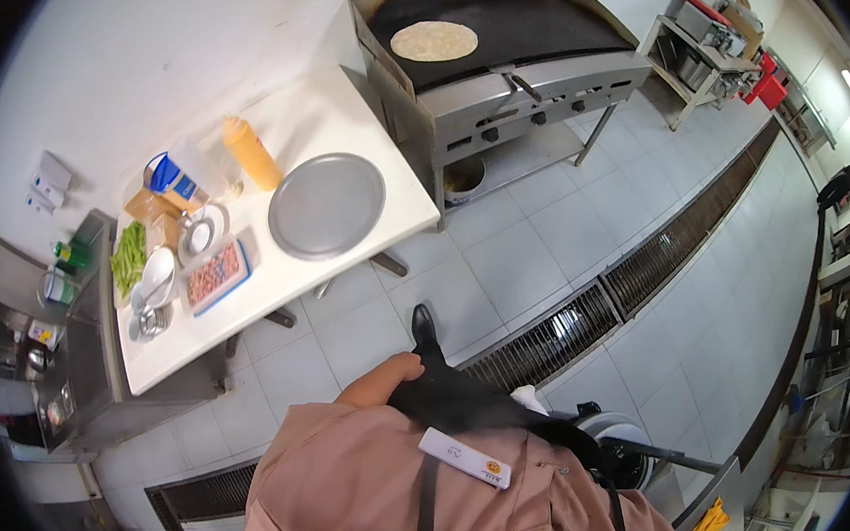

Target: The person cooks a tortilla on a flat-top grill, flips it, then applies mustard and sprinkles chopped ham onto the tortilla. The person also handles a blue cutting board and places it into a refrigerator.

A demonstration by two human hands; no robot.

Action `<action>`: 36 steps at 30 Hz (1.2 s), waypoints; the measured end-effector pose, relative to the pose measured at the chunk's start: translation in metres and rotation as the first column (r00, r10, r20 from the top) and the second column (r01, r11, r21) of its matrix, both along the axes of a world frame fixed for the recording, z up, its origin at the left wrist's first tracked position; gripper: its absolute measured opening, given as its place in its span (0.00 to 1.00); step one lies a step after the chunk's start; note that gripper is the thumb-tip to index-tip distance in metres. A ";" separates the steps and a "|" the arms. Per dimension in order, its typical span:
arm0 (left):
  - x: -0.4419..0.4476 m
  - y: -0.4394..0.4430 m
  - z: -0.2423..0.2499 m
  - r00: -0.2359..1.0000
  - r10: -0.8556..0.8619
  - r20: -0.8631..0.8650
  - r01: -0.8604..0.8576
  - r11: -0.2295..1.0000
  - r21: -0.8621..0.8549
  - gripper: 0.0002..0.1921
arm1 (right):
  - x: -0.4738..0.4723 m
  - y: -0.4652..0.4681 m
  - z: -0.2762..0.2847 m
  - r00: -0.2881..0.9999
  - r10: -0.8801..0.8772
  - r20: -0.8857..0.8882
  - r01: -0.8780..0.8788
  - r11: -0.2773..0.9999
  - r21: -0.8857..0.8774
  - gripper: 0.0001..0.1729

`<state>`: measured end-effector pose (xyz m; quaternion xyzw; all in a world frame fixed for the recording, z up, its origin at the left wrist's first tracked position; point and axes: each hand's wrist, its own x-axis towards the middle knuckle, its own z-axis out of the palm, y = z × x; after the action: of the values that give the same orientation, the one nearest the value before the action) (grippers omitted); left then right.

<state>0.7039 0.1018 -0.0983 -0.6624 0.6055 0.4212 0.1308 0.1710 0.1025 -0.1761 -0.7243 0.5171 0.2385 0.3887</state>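
My left hand (407, 366) hangs beside my dark-trousered leg, over the tiled floor. Its fingers look curled, but their inner side is hidden. My right hand is out of view. Ahead of me a round flatbread (434, 41) lies flat on the left part of a black griddle (526, 29). On the white table (308, 117) to its left rests a round metal tray (327, 206). Behind the tray stands a squeeze bottle (251, 153) of yellow-orange sauce. A clear container of diced pink meat (216, 276) sits to the tray's left, near white bowls (159, 268) and lettuce (129, 257).
A handle (525, 87) projects from the griddle's front, above its knobs. A metal drain grate (550, 334) crosses the floor. Stools' dark legs (389, 264) show below the table edge. A shelf rack (701, 68) stands at the far right, with a red bin (765, 87) beside it.
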 end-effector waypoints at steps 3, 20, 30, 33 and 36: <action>0.043 -0.068 0.011 0.999 0.028 -0.046 -0.030 0.998 -0.047 0.20 | 0.054 -0.033 0.021 0.992 -0.127 0.027 0.126 0.991 0.048 0.18; 0.067 -0.396 0.125 0.467 0.346 -0.814 -0.447 0.887 0.120 0.13 | 0.238 -0.320 0.099 0.952 -0.215 0.215 0.248 0.958 -0.140 0.20; 0.013 -0.532 0.176 -0.059 0.448 -0.892 -0.643 0.666 0.377 0.17 | 0.180 -0.511 0.101 0.984 0.128 0.122 -0.129 0.992 -0.001 0.20; -0.007 -0.590 0.220 -0.447 0.499 -0.742 -0.641 0.400 0.655 0.20 | 0.147 -0.579 0.112 0.937 0.350 0.015 -0.338 0.915 -0.220 0.19; -0.018 -0.643 0.255 -0.601 0.465 -0.650 -0.604 0.268 0.750 0.19 | 0.095 -0.647 0.099 0.955 -0.198 0.219 0.254 0.929 -0.271 0.20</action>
<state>0.6857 -0.5408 0.1565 -0.3870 -0.0217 0.6718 -0.6313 0.2658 -0.5441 -0.0772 -0.7289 0.5881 0.0424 0.3480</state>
